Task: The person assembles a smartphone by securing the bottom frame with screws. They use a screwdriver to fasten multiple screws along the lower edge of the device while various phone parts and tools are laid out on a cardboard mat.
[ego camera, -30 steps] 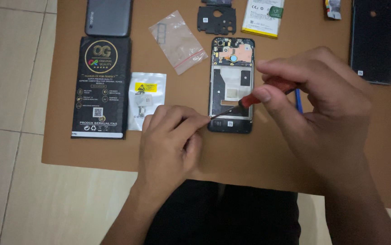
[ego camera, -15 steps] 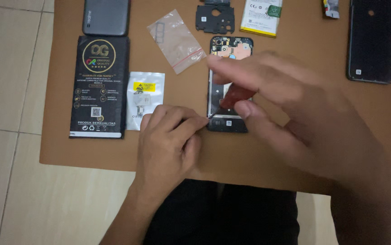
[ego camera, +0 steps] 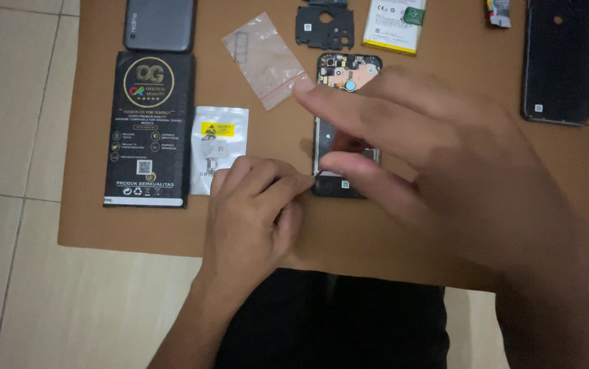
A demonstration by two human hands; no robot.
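Nearest the camera, the left hand [ego camera: 257,212] rests on the brown work mat [ego camera: 390,232], its fingers curled together with the thumb and forefinger pinched at the lower left corner of the opened phone [ego camera: 341,126]; whether something tiny sits in that pinch cannot be told. The right hand [ego camera: 445,164] hovers over the phone's right side, blurred, with the forefinger stretched out towards the top left and the thumb below it, apart; whether it holds anything cannot be told. The opened phone lies flat near the middle of the mat, its back off, copper-coloured parts showing at its upper end, its lower half partly hidden by the right hand. Just left of the left hand lies a small silver pouch [ego camera: 220,147] with a yellow label, and beside that a black box [ego camera: 148,130]. Farther off lie a clear plastic bag [ego camera: 266,58], a grey phone back [ego camera: 160,24], a black inner frame piece [ego camera: 325,27], a white battery [ego camera: 395,24] and, far right, a dark back cover [ego camera: 559,61]
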